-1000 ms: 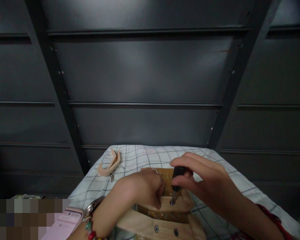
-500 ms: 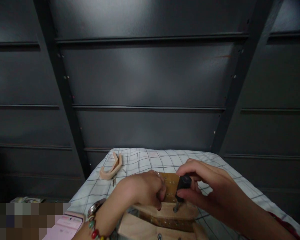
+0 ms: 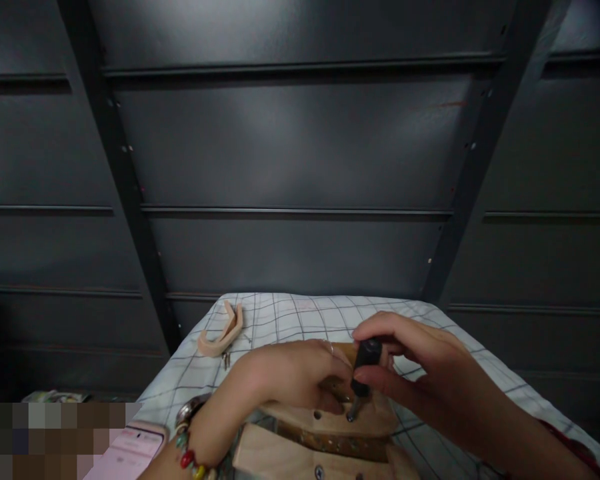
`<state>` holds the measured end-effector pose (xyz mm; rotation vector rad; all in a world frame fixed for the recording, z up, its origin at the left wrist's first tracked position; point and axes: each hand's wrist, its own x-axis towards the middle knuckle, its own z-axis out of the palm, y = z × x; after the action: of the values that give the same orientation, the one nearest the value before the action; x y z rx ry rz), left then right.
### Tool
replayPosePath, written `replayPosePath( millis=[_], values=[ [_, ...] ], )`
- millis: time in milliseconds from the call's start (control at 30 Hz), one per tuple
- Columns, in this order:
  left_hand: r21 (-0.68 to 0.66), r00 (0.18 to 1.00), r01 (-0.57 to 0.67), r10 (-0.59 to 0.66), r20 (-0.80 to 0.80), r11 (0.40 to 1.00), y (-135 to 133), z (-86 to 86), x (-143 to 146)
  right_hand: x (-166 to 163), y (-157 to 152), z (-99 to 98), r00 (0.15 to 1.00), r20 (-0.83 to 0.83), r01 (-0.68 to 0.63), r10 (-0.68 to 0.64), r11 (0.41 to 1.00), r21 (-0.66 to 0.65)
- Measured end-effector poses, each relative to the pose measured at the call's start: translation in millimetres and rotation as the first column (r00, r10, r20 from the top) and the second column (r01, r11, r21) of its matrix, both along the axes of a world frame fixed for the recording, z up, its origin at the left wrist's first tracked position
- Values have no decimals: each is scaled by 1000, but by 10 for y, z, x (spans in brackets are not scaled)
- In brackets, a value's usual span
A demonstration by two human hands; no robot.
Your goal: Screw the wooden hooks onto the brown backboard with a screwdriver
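Observation:
My right hand (image 3: 425,380) grips a short black-handled screwdriver (image 3: 364,368), its tip standing on a screw in a pale wooden assembly (image 3: 325,440). My left hand (image 3: 290,377) rests on the wood just left of the tool and steadies the upper wooden piece, with the fingertips beside the shaft. A brown strip with small holes runs between the two wooden blocks. A watch and a bead bracelet (image 3: 187,457) sit on my left wrist. The work lies on a checked white cloth (image 3: 290,317).
A curved pale wooden part (image 3: 221,333) with small screws beside it lies on the cloth at the far left. A pink phone (image 3: 130,453) sits at lower left. Dark metal shelving (image 3: 300,167) fills the background.
The left hand has slid right, closer to the screwdriver shaft. The right hand has turned slightly on the handle, and the view has shifted a little.

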<state>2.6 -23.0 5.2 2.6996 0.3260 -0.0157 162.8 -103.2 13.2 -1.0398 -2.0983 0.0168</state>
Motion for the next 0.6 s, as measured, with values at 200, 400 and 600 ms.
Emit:
replayPosePath(
  millis=[200,400,600],
  values=[
    [-119,996,83,-80,30,989,66,-70,22,10,-20,28,999,3,-44,44,997,-57],
    [-193,988,142,-125,95,971,96,-97,51,27,5,-9,997,-6,79,-79,997,-9],
    [-202,998,70,-68,15,977,101,-103,44,1,28,5,997,11,73,-73,997,10]
  ],
)
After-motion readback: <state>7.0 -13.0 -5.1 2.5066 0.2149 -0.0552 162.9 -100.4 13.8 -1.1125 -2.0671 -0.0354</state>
